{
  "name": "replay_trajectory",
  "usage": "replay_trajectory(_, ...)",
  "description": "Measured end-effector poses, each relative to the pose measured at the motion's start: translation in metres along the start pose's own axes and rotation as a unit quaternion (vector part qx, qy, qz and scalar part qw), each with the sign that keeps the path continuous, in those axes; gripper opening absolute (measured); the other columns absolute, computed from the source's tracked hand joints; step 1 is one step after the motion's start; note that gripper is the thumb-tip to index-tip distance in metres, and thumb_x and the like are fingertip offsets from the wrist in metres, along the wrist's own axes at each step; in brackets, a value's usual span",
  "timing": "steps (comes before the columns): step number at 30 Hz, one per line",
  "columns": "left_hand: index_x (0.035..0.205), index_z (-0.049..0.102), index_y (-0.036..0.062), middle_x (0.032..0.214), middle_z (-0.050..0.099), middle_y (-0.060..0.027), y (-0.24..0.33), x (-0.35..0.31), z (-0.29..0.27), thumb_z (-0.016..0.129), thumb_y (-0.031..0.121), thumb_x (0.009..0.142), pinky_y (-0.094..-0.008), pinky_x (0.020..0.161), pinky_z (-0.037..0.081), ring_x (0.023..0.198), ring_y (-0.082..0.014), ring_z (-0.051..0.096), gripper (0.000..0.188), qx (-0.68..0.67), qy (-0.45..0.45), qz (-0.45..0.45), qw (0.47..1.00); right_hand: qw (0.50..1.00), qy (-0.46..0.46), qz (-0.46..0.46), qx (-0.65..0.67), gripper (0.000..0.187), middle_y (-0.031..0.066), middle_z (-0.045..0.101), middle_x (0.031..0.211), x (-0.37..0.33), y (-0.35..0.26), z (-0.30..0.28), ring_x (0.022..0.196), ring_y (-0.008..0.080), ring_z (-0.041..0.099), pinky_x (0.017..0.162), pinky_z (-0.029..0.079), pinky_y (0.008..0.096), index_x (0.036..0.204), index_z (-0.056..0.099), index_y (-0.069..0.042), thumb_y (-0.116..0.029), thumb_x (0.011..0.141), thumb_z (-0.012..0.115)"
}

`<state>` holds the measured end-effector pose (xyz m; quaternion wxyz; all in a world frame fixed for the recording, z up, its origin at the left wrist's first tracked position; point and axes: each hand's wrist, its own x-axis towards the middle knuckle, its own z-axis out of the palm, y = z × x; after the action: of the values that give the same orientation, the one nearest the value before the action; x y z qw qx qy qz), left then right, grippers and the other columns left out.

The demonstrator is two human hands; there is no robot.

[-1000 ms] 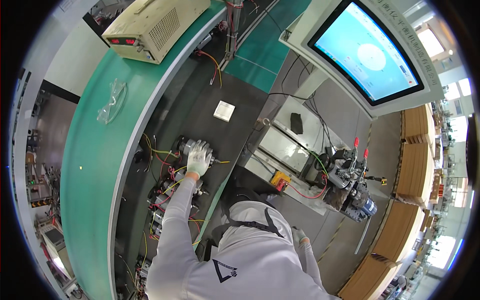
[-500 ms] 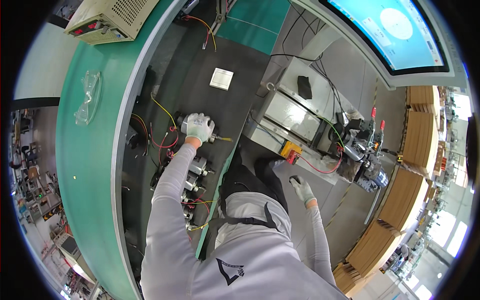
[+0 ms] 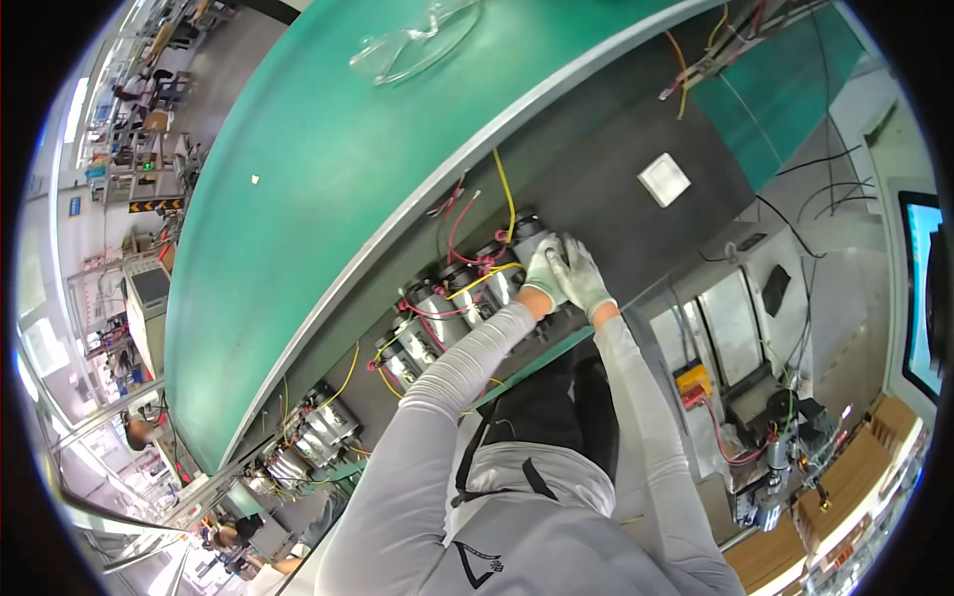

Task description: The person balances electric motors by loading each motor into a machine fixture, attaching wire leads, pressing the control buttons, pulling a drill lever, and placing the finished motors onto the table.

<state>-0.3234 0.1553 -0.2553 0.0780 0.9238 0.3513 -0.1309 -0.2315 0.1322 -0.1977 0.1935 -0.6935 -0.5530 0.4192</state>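
Both my gloved hands are together at the far right end of a row of electric motors on the dark work surface. My left hand [image 3: 543, 277] is closed over the end motor [image 3: 529, 229], a dark-ended metal cylinder. Pressed up beside it, my right hand [image 3: 581, 278] bends over the front part of the same motor and hides it. Its fingertips are partly covered. Other silver motors [image 3: 427, 299] with red and yellow wires lie side by side to the left of my hands.
A white square plate [image 3: 664, 180] lies right of my hands. A metal rail [image 3: 477, 149] separates the dark surface from the green bench [image 3: 328, 169], where clear safety glasses [image 3: 417, 42] lie. More motors [image 3: 323, 429] stand farther left. A metal fixture [image 3: 730, 318] and monitor [image 3: 924, 288] are to the right.
My view has turned left along the bench. My left hand has brought the motor to the row's end, and my right hand has come up from my side to join it.
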Motion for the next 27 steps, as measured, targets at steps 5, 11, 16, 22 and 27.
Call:
replay_trajectory(5, 0.106, 0.059, 0.0097, 0.109, 0.059, -0.0141, -0.01, -0.029, 0.005, 0.049, 0.032, 0.083, -0.0447, 0.093, 0.037, 0.109, -0.0316, 0.051, 0.034, -0.035, 0.033, -0.025, 0.999, 0.987, -0.144, 0.036, -0.054, 0.066, 0.0209, 0.038, 0.142, 0.012, -0.005, 0.017, 0.134, 0.0348, 0.032, 0.112, 0.026, 0.0386, 0.14, 0.034, -0.001, -0.048, 0.094, 0.038)
replay_trajectory(11, 0.095, 0.06, 0.0114, 0.099, 0.06, -0.0111, -0.011, -0.071, 0.0, 0.057, 0.035, 0.075, -0.0425, 0.084, 0.043, 0.099, -0.0294, 0.055, 0.031, -0.071, 0.094, -0.006, 0.993, 0.979, -0.178, -0.002, -0.097, 0.06, 0.0201, 0.036, 0.144, -0.014, -0.016, 0.043, 0.135, 0.0342, 0.031, 0.112, 0.025, 0.0406, 0.139, 0.035, -0.003, -0.044, 0.096, 0.036)
replay_trajectory(16, 0.107, 0.06, 0.0111, 0.108, 0.06, -0.0107, -0.022, -0.114, 0.009, 0.051, 0.032, 0.082, -0.0428, 0.092, 0.038, 0.107, -0.0301, 0.053, 0.034, -0.134, -0.027, -0.05, 0.989, 0.946, -0.186, -0.164, -0.21, 0.034, 0.0139, 0.034, 0.146, -0.038, -0.025, 0.08, 0.132, 0.0334, 0.035, 0.104, 0.033, 0.0416, 0.124, 0.054, -0.019, -0.029, 0.095, 0.04)
replay_trajectory(22, 0.104, 0.063, 0.0145, 0.107, 0.062, -0.0055, -0.021, -0.136, 0.011, 0.051, 0.033, 0.081, -0.0396, 0.103, 0.034, 0.111, -0.0233, 0.052, 0.032, -0.005, -0.15, -0.029, 0.988, 0.993, -0.105, -0.018, 0.044, 0.035, 0.0252, 0.038, 0.141, -0.088, -0.011, 0.085, 0.127, 0.045, 0.038, 0.108, 0.03, 0.047, 0.126, 0.055, -0.02, -0.027, 0.094, 0.044)
replay_trajectory(27, 0.083, 0.068, 0.0069, 0.093, 0.063, -0.0129, -0.039, -0.164, 0.005, 0.055, 0.034, 0.076, -0.045, 0.104, 0.033, 0.101, -0.0298, 0.055, 0.03, -0.041, -0.027, -0.068, 0.996, 0.911, -0.104, 0.199, 0.346, 0.06, 0.0225, 0.057, 0.123, -0.193, 0.022, -0.014, 0.115, 0.024, 0.053, 0.095, 0.042, 0.0318, 0.134, 0.04, 0.008, -0.036, 0.094, 0.053)
